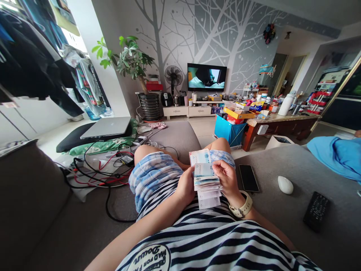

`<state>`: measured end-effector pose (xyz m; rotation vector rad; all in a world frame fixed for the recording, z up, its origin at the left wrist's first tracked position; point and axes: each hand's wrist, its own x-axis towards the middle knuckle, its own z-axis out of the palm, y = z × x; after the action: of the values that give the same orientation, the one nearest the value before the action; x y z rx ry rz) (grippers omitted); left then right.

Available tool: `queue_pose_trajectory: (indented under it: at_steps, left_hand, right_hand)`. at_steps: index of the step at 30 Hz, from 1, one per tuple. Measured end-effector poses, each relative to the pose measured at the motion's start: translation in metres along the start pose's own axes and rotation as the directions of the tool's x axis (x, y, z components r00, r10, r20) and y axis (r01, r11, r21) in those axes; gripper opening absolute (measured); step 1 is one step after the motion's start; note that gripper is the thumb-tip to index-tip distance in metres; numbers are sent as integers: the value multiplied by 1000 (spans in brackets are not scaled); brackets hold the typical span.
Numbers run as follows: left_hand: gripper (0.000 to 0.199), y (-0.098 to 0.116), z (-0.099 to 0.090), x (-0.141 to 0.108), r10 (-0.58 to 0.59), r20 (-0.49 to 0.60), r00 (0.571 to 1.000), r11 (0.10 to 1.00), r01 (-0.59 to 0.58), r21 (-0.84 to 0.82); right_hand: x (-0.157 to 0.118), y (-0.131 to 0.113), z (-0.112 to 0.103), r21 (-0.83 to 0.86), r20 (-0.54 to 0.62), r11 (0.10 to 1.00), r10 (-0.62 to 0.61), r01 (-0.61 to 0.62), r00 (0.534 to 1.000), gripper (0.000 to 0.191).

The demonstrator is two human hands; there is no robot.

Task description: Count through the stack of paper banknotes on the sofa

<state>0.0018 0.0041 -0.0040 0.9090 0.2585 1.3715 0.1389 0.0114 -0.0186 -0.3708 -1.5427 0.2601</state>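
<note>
Left of the black rectangular smartphone (pixel 249 178), the left hand (pixel 186 185) grips a loose stack of blue and pinkish paper banknotes (pixel 203 170); the right hand's (pixel 228 180) fingers pinch its edge. Separating single notes would call for a light touch.

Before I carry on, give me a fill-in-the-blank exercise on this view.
The left hand and right hand both hold the ____.
The watch is on the ____ wrist.
The laptop lies with its lid ____.
The TV is switched ____.

Missing words: banknotes; right; closed; on.
</note>
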Motion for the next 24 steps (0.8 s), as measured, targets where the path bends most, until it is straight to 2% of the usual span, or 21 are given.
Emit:
queue_pose_trajectory:
  at_steps: [10, 24]
  left_hand:
    - [29, -1, -2, 2, -12, 30, 999, 1000, 13, -12]
    - [29, -3, -3, 4, -7, 59, 998, 1000, 7, -12]
  right_hand:
    - [-2, -3, 0, -46, -2, 999, -17, 17, 1000, 31]
    - [-5, -9, -2, -113, -16, 988, -104, 102, 994, 33]
